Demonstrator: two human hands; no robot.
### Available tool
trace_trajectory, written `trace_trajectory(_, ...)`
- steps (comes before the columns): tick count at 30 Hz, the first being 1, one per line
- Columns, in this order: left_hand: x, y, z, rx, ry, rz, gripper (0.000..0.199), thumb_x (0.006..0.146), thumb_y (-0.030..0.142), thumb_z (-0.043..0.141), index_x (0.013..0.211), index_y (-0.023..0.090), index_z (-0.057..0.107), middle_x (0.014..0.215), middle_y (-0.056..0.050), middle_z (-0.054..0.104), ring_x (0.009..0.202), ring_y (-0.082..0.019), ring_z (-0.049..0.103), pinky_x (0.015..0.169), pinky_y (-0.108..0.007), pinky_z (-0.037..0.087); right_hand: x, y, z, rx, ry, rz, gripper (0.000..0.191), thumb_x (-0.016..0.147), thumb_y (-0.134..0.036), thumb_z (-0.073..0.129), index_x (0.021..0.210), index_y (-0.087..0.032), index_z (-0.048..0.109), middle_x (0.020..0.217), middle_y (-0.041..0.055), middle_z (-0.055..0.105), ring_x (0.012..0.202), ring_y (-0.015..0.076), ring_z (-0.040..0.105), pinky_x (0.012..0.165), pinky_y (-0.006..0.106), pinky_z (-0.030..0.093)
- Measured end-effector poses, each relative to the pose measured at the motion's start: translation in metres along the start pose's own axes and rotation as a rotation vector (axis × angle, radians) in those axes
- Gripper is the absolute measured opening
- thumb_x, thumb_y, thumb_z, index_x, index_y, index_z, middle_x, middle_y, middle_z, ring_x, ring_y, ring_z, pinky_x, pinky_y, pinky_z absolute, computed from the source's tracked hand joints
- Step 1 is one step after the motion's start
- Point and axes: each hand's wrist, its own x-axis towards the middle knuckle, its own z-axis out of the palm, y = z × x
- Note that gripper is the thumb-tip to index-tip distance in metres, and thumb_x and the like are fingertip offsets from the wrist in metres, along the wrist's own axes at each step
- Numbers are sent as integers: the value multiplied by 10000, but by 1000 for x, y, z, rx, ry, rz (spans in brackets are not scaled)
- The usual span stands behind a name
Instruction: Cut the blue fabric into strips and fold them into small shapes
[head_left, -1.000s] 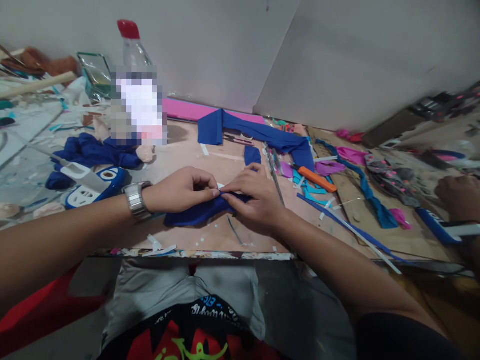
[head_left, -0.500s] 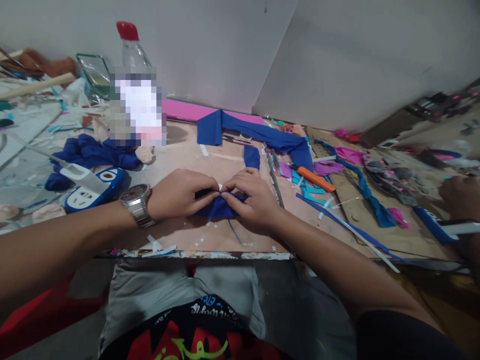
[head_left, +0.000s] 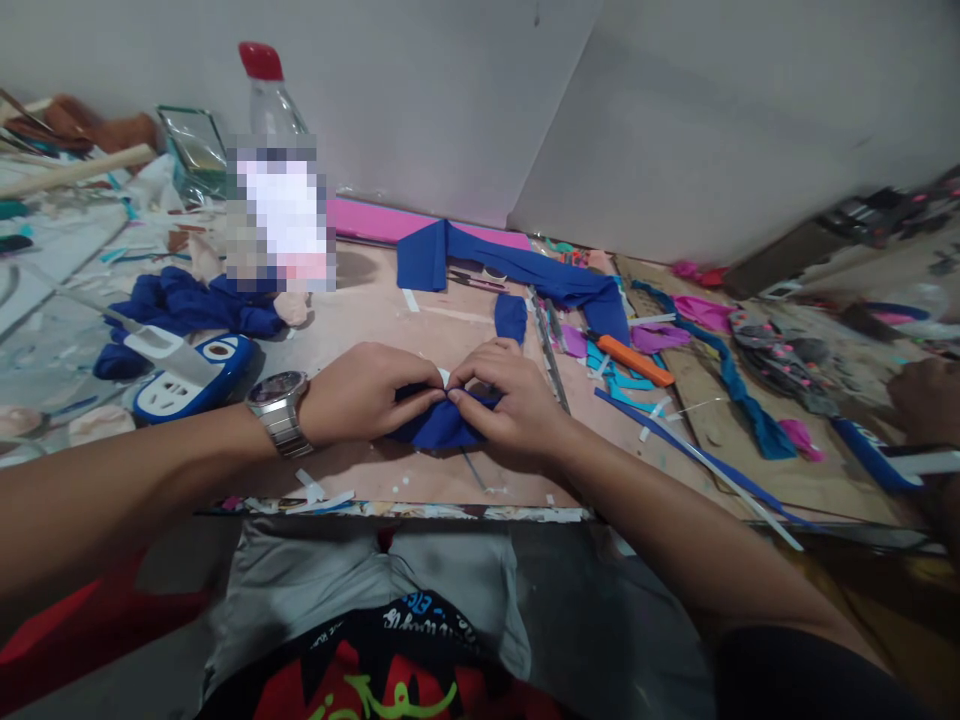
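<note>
Both my hands pinch a piece of dark blue fabric low over the front of the table, with their fingertips almost meeting. My left hand, below a metal wristwatch, closes thumb and forefinger on the cloth's left part. On the right side my right hand grips the same cloth between thumb and fingers. A small white bit shows between the fingertips; what it is I cannot make out. Just beyond the right hand lies a small blue fabric piece. A long folded blue strip stretches along the back.
An orange cutter knife lies among scraps at right. On the left sit a blue-and-white power strip and bunched blue cloth. Behind them stands a red-capped bottle. Another person's hand appears at the far right edge.
The blue fabric's lower edge hangs slightly lower and spreads a little more below my fingers. Both hands keep their pinch; the whole view has shifted slightly.
</note>
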Motion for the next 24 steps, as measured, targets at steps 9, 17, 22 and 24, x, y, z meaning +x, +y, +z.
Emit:
trace_trajectory(9,-1,2,2,30,-32,19,254,1029,329,551,983,193,761,835,-25,786,720,-161,692,653,-264,404,0,2,2,58,-24,6,75,892,-201,612,839,-210,664,806,18,721,781,193,646,883,405,413)
trace_trajectory(17,-1,4,0,34,-57,4,294,1034,346,523,933,179,742,798,-30,768,692,-149,668,639,-261,399,0,1,0,37,-34,-16,53,891,-211,641,843,-222,661,824,18,739,813,197,673,915,415,412)
trace_trajectory(22,-1,4,1,16,-74,-9,285,1032,343,528,960,177,749,836,-37,781,723,-163,684,657,-266,407,0,3,4,52,-70,-14,50,907,-194,599,868,-212,624,844,9,710,801,183,646,944,422,390)
trace_trajectory(24,-1,4,0,-14,-71,-20,262,1021,326,542,978,175,752,847,-37,785,728,-165,687,666,-267,410,0,4,4,60,-81,0,63,926,-197,579,876,-209,615,851,11,703,799,181,632,942,421,386)
